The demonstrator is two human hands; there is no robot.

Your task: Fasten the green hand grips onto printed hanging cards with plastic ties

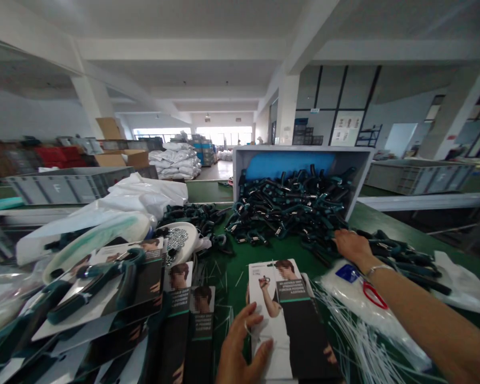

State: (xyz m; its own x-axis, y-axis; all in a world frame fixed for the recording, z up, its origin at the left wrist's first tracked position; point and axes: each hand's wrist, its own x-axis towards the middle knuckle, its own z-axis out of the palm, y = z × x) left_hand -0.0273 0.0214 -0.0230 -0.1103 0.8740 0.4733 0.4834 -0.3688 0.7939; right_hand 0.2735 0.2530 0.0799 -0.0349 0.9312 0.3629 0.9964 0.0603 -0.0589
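Note:
My left hand [246, 346] rests on the left side of a stack of printed cardboard cards [304, 330], thumb and fingers apart. The top card pictures an arm and a person. Farther right, my right hand [352, 245] reaches into dark green and black hand grip strengtheners [396, 250]. Its fingers are bent down together around one at the edge of the pile; their tips are hidden. A tipped grey bin [304, 150] spills many more of these grip strengtheners [292, 205] onto the green table.
On the left lie carded grip strengtheners [104, 282] and a white bowl of small metal parts [180, 237]. Clear plastic ties [364, 325] and a plastic bag with red scissor-like handles [374, 296] lie below my right arm. Grey crates [72, 184] stand behind.

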